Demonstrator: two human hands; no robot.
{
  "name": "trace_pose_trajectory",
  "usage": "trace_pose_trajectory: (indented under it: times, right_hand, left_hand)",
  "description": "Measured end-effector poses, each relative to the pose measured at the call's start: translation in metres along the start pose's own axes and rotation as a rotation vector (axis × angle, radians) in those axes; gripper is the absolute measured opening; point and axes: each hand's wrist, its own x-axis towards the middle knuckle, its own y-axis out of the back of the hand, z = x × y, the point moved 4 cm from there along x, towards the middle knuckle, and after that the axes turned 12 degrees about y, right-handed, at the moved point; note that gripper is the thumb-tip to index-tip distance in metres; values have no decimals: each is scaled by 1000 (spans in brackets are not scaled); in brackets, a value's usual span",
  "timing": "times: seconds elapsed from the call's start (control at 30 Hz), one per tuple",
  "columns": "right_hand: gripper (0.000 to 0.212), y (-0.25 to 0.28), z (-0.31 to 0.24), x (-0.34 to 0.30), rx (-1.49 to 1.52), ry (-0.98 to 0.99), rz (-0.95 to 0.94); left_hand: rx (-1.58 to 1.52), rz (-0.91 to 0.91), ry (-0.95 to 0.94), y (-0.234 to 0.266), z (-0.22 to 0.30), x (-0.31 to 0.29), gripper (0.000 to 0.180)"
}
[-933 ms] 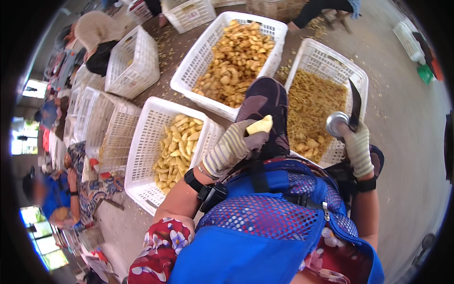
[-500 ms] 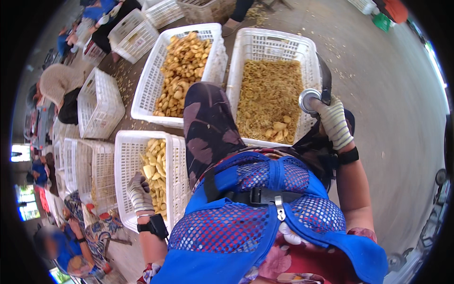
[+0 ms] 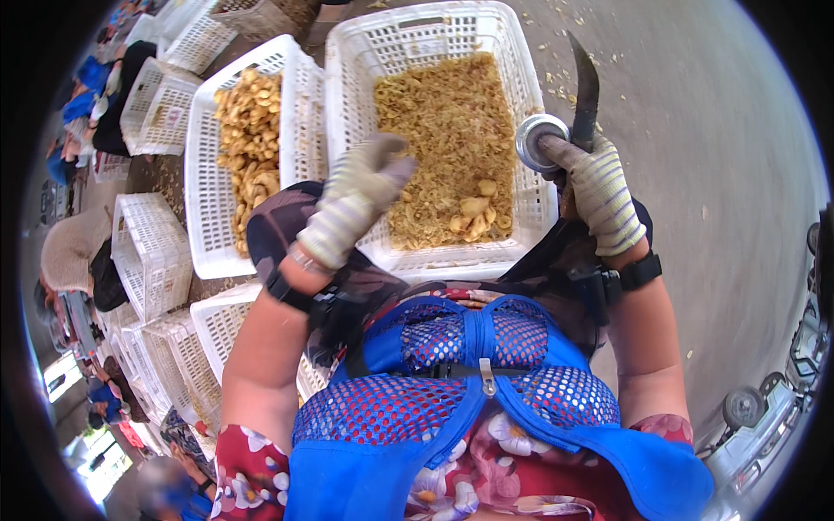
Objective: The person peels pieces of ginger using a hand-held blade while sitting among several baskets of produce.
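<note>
My right hand (image 3: 608,195), in a striped knit glove, is closed around a knife with a curved dark blade (image 3: 585,91) pointing up and away. At its thumb sits a round silver metal piece (image 3: 540,143), ring-like at the rim. My left hand (image 3: 356,195), gloved too, hovers at the near left rim of a white plastic crate (image 3: 339,78), fingers apart with nothing seen in them. Brown-yellow peelings (image 3: 447,139) fill the bottom of that crate. A small pile of ginger-like root pieces (image 3: 473,215) lies on them at the near right.
Left of it stands a white crate (image 3: 201,174) of brownish root pieces. Another white crate (image 3: 228,326) is partly behind my left arm. More crates (image 3: 152,252) and several people are farther left. Scraps dot the floor (image 3: 695,174); a wheeled vehicle (image 3: 760,425) is at right.
My left hand has left the crate of pale pieces and come up and right to the peelings crate. My right hand still holds the knife, its blade now more upright. The view has shifted.
</note>
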Motion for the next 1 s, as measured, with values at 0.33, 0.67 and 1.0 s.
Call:
trace_pose_trajectory:
  times: [0.33,0.67,1.0]
  right_hand:
    - [28,-2,-43,-6,-97,-243,153]
    - [21,16,-46,-8,-115,-503,257]
    - [18,17,-44,-10,-82,-527,247]
  left_hand:
    - [770,-486,121,-163,-40,99,46]
    - [829,-491,131,-223,-82,117,42]
    - [832,-430,281,-226,-100,100,47]
